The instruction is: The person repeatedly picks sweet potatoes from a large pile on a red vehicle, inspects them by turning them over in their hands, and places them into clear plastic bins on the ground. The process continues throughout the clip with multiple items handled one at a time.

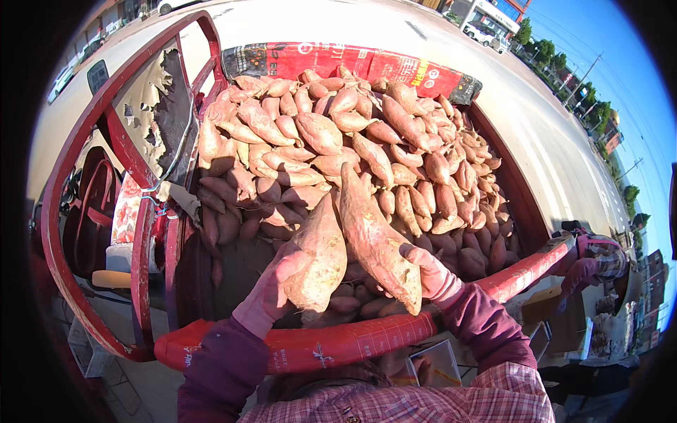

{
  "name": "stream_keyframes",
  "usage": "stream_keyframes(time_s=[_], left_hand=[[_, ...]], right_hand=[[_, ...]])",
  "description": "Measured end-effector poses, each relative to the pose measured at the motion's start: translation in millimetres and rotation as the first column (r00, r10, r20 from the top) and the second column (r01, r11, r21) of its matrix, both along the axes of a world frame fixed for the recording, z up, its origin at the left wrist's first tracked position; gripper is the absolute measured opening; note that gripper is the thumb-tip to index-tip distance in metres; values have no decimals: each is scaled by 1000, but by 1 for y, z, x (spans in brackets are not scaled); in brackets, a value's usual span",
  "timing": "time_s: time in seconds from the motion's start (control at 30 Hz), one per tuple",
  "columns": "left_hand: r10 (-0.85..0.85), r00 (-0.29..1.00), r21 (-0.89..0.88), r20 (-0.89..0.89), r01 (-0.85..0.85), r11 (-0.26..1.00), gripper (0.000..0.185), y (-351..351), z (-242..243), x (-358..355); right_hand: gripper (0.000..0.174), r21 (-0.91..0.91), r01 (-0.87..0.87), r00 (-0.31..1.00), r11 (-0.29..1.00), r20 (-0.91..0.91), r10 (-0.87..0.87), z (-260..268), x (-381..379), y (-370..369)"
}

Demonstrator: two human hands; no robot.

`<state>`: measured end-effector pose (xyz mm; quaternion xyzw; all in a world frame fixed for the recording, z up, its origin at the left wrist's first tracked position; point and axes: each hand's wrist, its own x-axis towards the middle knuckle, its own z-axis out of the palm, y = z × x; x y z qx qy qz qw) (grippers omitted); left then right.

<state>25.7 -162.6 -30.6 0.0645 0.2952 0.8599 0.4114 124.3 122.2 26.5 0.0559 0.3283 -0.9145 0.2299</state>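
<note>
My left hand [272, 288] holds a large sweet potato [319, 254], its pointed end away from me. In my right hand [431, 272] is a longer, curved sweet potato [378, 240], tapering to a thin tip at the far end. The two roots are side by side, near each other at their far ends. Both are above the near side of a red cargo bed, where a large heap of sweet potatoes [317, 132] rises towards the far wall. Pinkish coverings are on both hands. My palms and some fingers are hidden.
A red padded rail [349, 338] crosses just before my body. A red metal frame [140, 254] stands at the left, and a printed red cover [338, 58] lines the far side. A person [597, 259] is at the right, beyond the bed's corner.
</note>
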Motion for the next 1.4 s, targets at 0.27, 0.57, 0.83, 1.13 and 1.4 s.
stream_keyframes(time_s=[0.27,0.57,0.83,1.13,1.4], left_hand=[[-144,988,79,-53,148,986,49,9,42,27],[-440,879,-217,-185,400,890,104,-8,40,87],[-630,773,-304,-73,584,753,100,0,23,202],[-822,492,-200,285,870,451,85,45,-27,356],[-798,482,-362,361,862,356,78,54,-59,470]], right_hand=[[76,-94,522,833,847,-154,-531,12,128,-60],[85,0,862,505,506,80,-860,-49,387,-158],[71,-56,951,-272,-303,309,-911,-120,604,-277],[61,454,685,-725,-569,354,-591,-148,845,-395],[65,649,757,-558,-70,587,-587,-228,941,-413]])
